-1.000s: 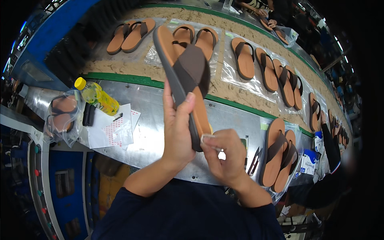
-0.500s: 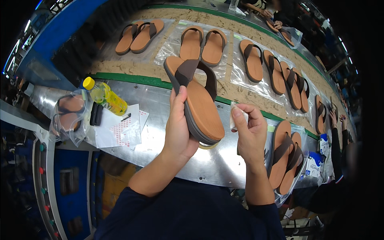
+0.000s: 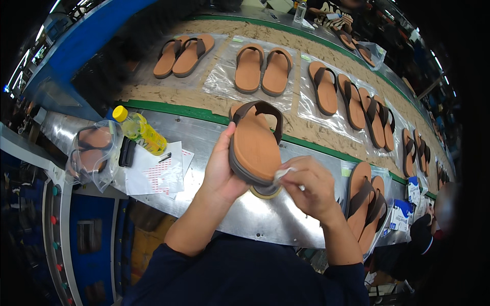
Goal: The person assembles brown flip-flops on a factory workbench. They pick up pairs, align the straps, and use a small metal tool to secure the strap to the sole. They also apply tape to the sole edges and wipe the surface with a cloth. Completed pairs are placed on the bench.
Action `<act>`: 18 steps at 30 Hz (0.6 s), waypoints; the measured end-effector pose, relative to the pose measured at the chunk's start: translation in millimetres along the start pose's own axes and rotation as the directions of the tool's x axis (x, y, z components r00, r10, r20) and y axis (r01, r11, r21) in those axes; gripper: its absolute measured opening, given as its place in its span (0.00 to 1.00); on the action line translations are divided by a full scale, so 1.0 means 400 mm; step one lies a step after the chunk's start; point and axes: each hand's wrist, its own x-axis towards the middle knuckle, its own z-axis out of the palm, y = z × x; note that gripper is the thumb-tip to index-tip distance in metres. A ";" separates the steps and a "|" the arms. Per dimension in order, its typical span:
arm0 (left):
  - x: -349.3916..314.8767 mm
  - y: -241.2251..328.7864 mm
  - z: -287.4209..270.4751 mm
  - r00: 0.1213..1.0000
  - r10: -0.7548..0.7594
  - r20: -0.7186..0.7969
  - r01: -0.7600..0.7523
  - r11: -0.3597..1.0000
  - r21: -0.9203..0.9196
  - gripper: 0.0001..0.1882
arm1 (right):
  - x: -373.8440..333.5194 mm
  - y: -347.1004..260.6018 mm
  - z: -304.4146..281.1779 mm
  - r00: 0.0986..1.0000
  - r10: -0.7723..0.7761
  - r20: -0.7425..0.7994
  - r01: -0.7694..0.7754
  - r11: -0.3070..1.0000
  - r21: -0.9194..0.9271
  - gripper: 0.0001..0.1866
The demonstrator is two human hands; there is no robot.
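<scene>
My left hand [image 3: 220, 171] grips a tan sandal [image 3: 255, 145] with a dark brown strap and dark sole edge, footbed facing up, above the metal bench. My right hand [image 3: 311, 186] pinches a small white cloth [image 3: 282, 175] against the sandal's heel edge. A round tape roll [image 3: 266, 191] lies on the bench just below the heel, partly hidden.
A conveyor belt [image 3: 214, 99] carries sandal pairs [image 3: 263, 69] on clear plastic sheets. On the steel bench [image 3: 245, 219] stand a yellow bottle [image 3: 140, 131], papers [image 3: 155, 173], a bagged sandal [image 3: 94, 150] at left and stacked sandals [image 3: 365, 206] at right. Another person [image 3: 439, 214] stands at far right.
The sandal has been turned from sole-outward upright to footbed-up and lowered. My right hand has moved in to the heel edge with the cloth.
</scene>
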 end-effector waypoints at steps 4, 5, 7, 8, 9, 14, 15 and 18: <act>-0.024 0.015 0.071 0.999 0.020 -0.029 -0.020 1.000 0.016 0.31 | -0.068 0.096 -0.036 0.966 0.252 0.060 -0.225 0.931 -0.288 0.07; -0.027 0.017 0.077 1.000 0.031 -0.005 -0.031 1.000 0.006 0.31 | -0.073 0.087 -0.034 0.957 0.289 0.025 -0.274 0.930 -0.246 0.07; -0.016 0.029 0.078 0.997 0.075 0.015 -0.075 0.997 -0.030 0.31 | -0.071 0.066 -0.025 0.943 0.329 -0.052 -0.333 0.928 -0.168 0.06; -0.013 0.033 0.077 0.994 0.103 0.021 -0.102 0.994 -0.048 0.32 | -0.052 0.045 -0.010 0.940 0.327 -0.094 -0.338 0.932 -0.130 0.06; -0.014 0.034 0.078 0.991 0.133 0.018 -0.133 0.991 -0.028 0.32 | -0.035 0.022 0.004 0.935 0.327 -0.136 -0.341 0.936 -0.091 0.06; -0.013 0.020 0.085 0.964 0.265 0.010 -0.264 0.957 0.122 0.30 | 0.035 -0.097 0.055 0.962 0.100 -0.253 -0.115 0.992 -0.046 0.11; -0.013 0.014 0.082 0.952 0.303 0.034 -0.305 0.940 0.153 0.29 | 0.055 -0.121 0.055 0.971 0.063 -0.231 -0.083 0.994 -0.077 0.12; -0.014 -0.005 0.079 0.913 0.390 0.118 -0.407 0.886 0.223 0.27 | 0.076 -0.137 0.069 0.982 0.025 -0.185 -0.048 0.991 -0.126 0.14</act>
